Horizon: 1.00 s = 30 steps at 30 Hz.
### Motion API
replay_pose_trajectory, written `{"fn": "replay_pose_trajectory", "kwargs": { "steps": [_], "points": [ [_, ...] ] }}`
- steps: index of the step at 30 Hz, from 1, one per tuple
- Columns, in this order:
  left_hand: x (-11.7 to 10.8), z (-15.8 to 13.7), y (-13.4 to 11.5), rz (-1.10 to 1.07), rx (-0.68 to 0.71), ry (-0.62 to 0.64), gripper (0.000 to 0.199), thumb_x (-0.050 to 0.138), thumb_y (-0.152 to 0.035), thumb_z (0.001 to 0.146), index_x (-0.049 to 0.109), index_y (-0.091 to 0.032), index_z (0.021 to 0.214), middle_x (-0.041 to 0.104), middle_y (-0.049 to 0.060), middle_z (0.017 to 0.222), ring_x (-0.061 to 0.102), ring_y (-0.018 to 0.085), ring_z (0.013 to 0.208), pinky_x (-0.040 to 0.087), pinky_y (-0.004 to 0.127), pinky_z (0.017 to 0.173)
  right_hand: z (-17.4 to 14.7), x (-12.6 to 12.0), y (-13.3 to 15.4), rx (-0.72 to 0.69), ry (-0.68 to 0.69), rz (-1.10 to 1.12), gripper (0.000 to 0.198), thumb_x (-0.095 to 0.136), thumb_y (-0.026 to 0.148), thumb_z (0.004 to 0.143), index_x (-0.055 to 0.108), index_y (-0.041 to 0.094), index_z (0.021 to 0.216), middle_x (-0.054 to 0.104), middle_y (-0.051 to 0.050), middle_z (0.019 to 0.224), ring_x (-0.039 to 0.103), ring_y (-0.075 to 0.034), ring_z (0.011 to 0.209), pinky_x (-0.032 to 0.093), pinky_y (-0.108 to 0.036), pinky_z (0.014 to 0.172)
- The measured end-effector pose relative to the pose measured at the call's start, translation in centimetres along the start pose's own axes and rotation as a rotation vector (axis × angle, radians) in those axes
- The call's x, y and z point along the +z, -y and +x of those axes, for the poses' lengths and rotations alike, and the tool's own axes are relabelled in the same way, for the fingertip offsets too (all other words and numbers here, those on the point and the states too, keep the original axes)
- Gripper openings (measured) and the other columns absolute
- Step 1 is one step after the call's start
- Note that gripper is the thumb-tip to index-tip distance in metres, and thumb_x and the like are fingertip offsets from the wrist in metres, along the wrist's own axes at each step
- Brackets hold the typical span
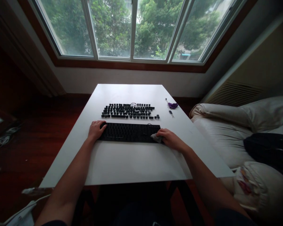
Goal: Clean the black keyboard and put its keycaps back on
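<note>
Evidently we brace the keyboard mid-tabletop: our left hand clasps its nine o'clock end, likely for steadiness, while our right hand pinches a cloth against its three o'clock end. Keycaps lie in rows at twelve o'clock, probably to preserve their order; a purple bundle sits at two o'clock, seemingly out of our way.
</note>
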<state>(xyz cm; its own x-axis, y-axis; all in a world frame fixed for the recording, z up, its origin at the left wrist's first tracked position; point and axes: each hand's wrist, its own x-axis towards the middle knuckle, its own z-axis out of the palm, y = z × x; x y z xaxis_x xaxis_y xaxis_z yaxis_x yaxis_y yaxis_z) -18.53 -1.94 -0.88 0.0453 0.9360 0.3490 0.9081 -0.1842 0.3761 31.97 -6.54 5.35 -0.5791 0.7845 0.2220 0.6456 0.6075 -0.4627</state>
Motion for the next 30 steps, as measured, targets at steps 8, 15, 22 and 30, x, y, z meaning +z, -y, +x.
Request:
{"fn": "replay_pose_trajectory", "kwargs": {
  "steps": [8,15,22,30],
  "points": [
    [0.0,0.0,0.1,-0.011,0.009,0.006,0.037,0.05,-0.046,0.097,0.068,-0.027,0.124,0.068,0.007,0.127,0.053,0.03,0.121,0.04,0.047,0.108,2.9,0.1,1.8,0.0,-0.244,-0.019,0.046,0.048,0.002,0.079,0.071,0.022,0.114,0.07,-0.008,0.116,0.064,-0.025,0.109,0.052,-0.041,0.097],
    [0.0,0.0,0.1,-0.014,-0.006,0.0,0.037,0.051,-0.046,0.097,0.068,-0.027,0.123,0.068,0.006,0.127,0.053,0.03,0.12,0.04,0.047,0.108,7.4,4.4,1.6,0.004,-0.383,-0.151,0.04,0.053,0.005,0.084,0.071,0.022,0.115,0.068,-0.009,0.115,0.058,-0.028,0.11,0.046,-0.045,0.101],
    [0.1,0.0,0.2,-0.008,-0.008,-0.017,0.036,0.052,-0.045,0.096,0.069,-0.027,0.123,0.069,0.006,0.126,0.052,0.03,0.121,0.039,0.047,0.108,9.3,7.0,3.2,0.017,-0.274,-0.285,0.038,0.055,0.003,0.088,0.072,0.024,0.114,0.066,-0.009,0.105,0.055,-0.024,0.1,0.046,-0.037,0.092],
    [0.2,-0.1,0.3,-0.019,-0.031,-0.026,0.036,0.053,-0.046,0.096,0.069,-0.028,0.122,0.069,0.006,0.126,0.05,0.031,0.122,0.039,0.049,0.108,6.6,9.7,9.8,-0.408,0.092,0.031,0.045,0.059,-0.004,0.082,0.069,0.024,0.116,0.066,-0.006,0.112,0.06,-0.019,0.102,0.051,-0.031,0.09]
  ]
}}
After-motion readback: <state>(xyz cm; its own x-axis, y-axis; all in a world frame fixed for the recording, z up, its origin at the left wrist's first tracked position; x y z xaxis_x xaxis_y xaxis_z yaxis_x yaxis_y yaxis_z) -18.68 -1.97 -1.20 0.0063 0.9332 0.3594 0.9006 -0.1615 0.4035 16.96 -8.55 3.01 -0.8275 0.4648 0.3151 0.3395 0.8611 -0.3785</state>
